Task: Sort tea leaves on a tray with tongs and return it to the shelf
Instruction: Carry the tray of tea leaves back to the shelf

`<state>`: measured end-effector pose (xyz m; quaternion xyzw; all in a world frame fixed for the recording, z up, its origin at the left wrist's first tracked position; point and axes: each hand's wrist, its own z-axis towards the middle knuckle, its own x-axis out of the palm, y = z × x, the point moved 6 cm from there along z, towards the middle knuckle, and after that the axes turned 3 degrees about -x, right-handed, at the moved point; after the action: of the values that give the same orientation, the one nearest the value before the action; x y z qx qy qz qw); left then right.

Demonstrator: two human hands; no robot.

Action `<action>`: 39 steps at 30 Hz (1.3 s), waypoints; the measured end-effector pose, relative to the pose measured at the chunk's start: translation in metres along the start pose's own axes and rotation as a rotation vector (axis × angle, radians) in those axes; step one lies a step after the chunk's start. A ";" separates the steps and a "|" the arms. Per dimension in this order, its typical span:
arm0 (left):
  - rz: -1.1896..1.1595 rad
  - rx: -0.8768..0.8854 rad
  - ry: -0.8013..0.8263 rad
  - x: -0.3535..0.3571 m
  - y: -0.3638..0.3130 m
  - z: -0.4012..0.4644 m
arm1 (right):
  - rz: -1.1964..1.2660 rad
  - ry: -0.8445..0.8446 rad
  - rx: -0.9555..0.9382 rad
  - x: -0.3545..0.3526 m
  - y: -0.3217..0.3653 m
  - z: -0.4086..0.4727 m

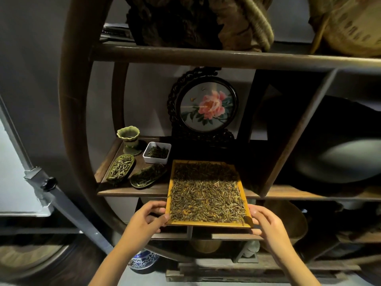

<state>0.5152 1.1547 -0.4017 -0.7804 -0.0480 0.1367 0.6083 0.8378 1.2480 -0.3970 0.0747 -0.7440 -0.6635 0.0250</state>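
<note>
Left hand (148, 217), right hand (266, 223) grip tray (208, 224) of tea leaves (207, 200), far end on shelf (132, 191).

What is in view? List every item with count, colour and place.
tray: one, yellow, heaped with tea leaves, half on the middle shelf
white dish: one, holds dark leaves, left of tray
leaf-shaped dishes: two, green, near the front edge of the shelf
cup: one, pale green, back left
round flower panel: one, dark frame, behind tray
blue-white jar: one, below
left hand: grips tray's left edge
right hand: grips tray's right edge
</note>
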 end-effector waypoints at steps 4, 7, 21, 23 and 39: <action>0.045 0.045 -0.001 0.002 -0.001 -0.005 | -0.061 0.043 -0.047 -0.004 -0.004 -0.004; 0.113 0.065 0.010 0.006 -0.002 -0.009 | -0.108 0.077 -0.083 -0.003 -0.004 -0.006; 0.169 0.133 -0.102 0.014 -0.008 0.004 | -0.246 0.065 -0.176 0.005 -0.001 0.007; 0.183 0.144 -0.110 0.015 -0.012 0.009 | -0.255 0.056 -0.192 0.006 0.002 0.010; 0.249 0.151 -0.142 0.015 -0.024 0.042 | -0.430 -0.038 -0.253 0.005 0.003 0.042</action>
<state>0.5205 1.2034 -0.3905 -0.7206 0.0168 0.2689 0.6388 0.8266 1.2886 -0.3993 0.2148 -0.6225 -0.7427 -0.1215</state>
